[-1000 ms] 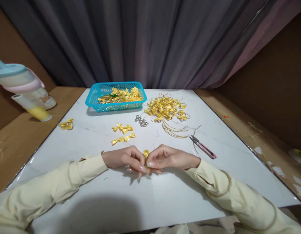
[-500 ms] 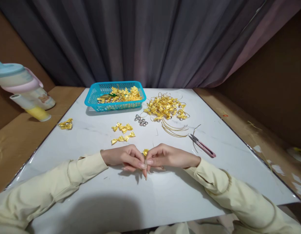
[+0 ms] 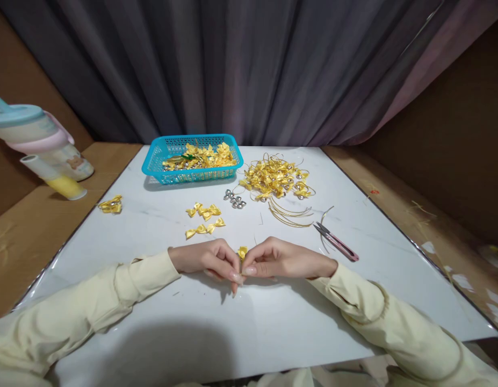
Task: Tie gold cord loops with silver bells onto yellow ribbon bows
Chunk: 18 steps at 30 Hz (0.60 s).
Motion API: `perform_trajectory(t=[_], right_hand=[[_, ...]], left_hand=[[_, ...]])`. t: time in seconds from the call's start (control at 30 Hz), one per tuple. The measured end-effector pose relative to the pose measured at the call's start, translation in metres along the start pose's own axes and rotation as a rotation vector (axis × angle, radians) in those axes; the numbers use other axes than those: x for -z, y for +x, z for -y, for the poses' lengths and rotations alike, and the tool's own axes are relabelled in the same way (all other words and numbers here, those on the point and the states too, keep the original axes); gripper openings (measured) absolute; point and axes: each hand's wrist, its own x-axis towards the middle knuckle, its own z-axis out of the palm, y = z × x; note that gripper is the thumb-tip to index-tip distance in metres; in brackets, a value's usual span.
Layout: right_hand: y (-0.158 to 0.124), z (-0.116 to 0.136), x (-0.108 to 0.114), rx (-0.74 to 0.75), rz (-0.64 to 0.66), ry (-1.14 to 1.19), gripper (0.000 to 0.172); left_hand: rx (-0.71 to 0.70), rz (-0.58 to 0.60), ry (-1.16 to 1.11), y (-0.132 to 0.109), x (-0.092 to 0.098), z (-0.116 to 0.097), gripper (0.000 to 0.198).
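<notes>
My left hand (image 3: 211, 261) and my right hand (image 3: 278, 259) meet tip to tip just above the white table, both closed in a pinch. A thin gold cord (image 3: 242, 274) shows faintly between their fingertips. Behind the fingers peeks a yellow satin bow (image 3: 242, 251), mostly hidden by them; whether the cord joins it I cannot tell. Several loose yellow bows (image 3: 204, 212) lie beyond my left hand. Silver heart-like beads (image 3: 235, 200) sit farther back, and cut gold cords (image 3: 289, 215) lie beyond my right hand.
A blue basket (image 3: 152, 161) of yellow bow pieces stands at the back, beside a heap of corded bows (image 3: 273, 177). Pink-handled thread snips (image 3: 337, 242) lie right. One bow piece (image 3: 110, 204) rests at left, near a tumbler (image 3: 43, 140) and a yellow-and-white tube (image 3: 55, 178).
My hands stay together; the left fingertips have shifted slightly against the right ones, and a little more of the bow shows behind them. The view has moved slightly.
</notes>
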Motion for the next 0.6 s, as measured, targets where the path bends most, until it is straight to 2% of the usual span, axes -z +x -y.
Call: perform_trajectory(t=[0.27, 0.4, 0.6], right_hand=[[0.0019, 0.0024, -0.0019, 0.017, -0.039, 0.064, 0.031], [0.0031, -0.0010, -0.0004, 0.045, -0.062, 0.161, 0.027], [0.0023, -0.0014, 0.0019, 0.029, -0.006, 0.175, 0.032]], left_hand=[[-0.057, 0.018, -0.045, -0.0019, 0.0022, 0.0021, 0.024], [-0.046, -0.012, -0.011, -0.0037, 0.0015, -0.0001, 0.025], [-0.065, -0.019, -0.011, -0.0035, 0.0025, 0.0011, 0.021]])
